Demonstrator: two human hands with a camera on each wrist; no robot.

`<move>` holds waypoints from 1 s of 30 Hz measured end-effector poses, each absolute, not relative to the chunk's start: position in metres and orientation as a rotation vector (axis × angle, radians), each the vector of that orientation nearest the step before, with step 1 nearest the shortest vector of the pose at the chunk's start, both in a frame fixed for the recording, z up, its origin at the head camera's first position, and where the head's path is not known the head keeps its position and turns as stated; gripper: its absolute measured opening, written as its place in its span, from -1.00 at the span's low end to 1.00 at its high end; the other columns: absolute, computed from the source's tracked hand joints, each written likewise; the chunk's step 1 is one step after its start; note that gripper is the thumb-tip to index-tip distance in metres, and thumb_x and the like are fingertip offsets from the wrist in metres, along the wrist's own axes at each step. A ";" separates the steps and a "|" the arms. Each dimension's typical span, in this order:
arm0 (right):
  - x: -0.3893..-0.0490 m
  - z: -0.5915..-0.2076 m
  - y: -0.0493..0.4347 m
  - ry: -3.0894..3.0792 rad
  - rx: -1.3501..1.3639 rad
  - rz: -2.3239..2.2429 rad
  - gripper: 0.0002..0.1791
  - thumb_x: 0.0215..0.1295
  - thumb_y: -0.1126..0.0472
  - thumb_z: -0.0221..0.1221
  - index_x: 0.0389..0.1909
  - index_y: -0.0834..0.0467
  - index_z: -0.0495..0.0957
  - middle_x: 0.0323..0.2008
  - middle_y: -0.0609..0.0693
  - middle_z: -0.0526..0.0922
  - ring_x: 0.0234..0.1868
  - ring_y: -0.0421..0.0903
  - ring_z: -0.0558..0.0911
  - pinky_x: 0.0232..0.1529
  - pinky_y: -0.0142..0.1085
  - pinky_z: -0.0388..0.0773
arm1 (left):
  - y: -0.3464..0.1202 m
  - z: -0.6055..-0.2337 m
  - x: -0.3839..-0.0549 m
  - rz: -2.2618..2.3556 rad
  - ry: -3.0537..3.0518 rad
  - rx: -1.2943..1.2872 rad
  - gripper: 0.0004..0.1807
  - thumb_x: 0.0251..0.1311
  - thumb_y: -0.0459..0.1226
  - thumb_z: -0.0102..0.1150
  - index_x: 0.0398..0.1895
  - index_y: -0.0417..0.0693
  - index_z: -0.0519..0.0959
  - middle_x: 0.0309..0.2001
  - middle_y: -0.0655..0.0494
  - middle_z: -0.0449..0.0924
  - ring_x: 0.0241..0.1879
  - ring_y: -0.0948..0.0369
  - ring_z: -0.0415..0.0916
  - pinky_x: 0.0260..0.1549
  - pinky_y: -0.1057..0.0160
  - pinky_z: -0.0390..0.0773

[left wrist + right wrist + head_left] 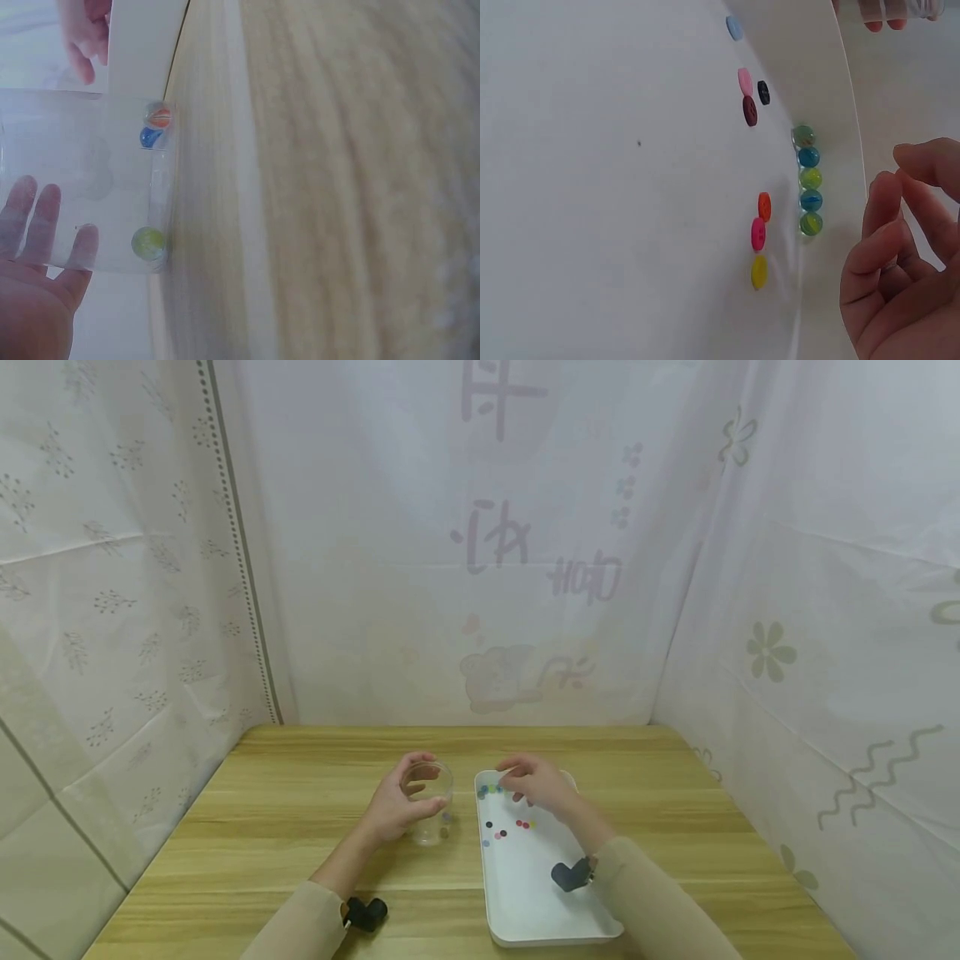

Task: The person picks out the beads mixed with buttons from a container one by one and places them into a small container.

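My left hand (392, 806) grips a clear cup (428, 838) around its side, left of the white tray (542, 906). A yellow-green marble (148, 244), a blue marble (151, 137) and an orange-streaked marble (159, 115) lie at its bottom. My right hand (542, 783) hovers over the tray's far end, fingers loosely bent, with nothing seen between them in the right wrist view. Beside it, a row of several glass marbles (810, 178) lies along the tray wall. Loose buttons lie nearby: yellow (759, 271), pink (758, 234), orange-red (764, 206), dark maroon (750, 111) and others.
The wooden table (300, 827) carries the tray and cup. Printed white curtains (360, 568) hang behind and on both sides. A black wrist camera (365, 913) is on the left wrist, another (572, 875) on the right, above the tray.
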State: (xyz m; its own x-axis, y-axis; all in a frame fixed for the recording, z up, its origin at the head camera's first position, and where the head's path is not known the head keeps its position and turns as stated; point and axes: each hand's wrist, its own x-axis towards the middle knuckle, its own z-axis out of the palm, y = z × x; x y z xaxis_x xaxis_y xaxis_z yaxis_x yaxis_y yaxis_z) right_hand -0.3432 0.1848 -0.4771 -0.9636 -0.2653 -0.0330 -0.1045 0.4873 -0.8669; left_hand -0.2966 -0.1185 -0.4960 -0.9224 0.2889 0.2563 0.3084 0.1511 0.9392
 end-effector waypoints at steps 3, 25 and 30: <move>-0.343 -0.481 0.180 2.548 -0.337 -1.479 -0.68 0.44 0.25 0.36 0.17 0.11 0.72 -0.10 0.12 0.83 -0.35 -0.07 0.71 -0.44 -0.36 0.52 | -0.119 -0.496 -0.297 -1.936 -2.374 -0.617 -0.24 0.29 -0.28 0.53 0.50 0.01 0.37 0.43 -0.29 0.54 0.48 -0.16 0.48 0.54 -0.35 0.40; -0.336 -0.505 0.162 2.544 -0.320 -1.391 -0.67 0.44 0.23 0.35 0.19 0.05 0.72 -0.20 -0.03 0.76 -0.50 -0.19 0.54 -0.62 -0.42 0.36 | -0.119 -0.499 -0.298 -1.964 -2.337 -0.642 -0.24 0.27 -0.28 0.51 0.50 -0.05 0.37 0.42 -0.36 0.52 0.44 -0.12 0.49 0.53 -0.35 0.41; -0.339 -0.510 0.160 2.538 -0.315 -1.375 -0.64 0.43 0.25 0.36 0.20 0.00 0.73 -0.22 -0.05 0.74 -0.60 -0.23 0.41 -0.65 -0.43 0.32 | -0.120 -0.499 -0.297 -1.961 -2.327 -0.651 -0.25 0.26 -0.29 0.52 0.48 -0.03 0.39 0.40 -0.37 0.53 0.44 -0.16 0.49 0.52 -0.38 0.40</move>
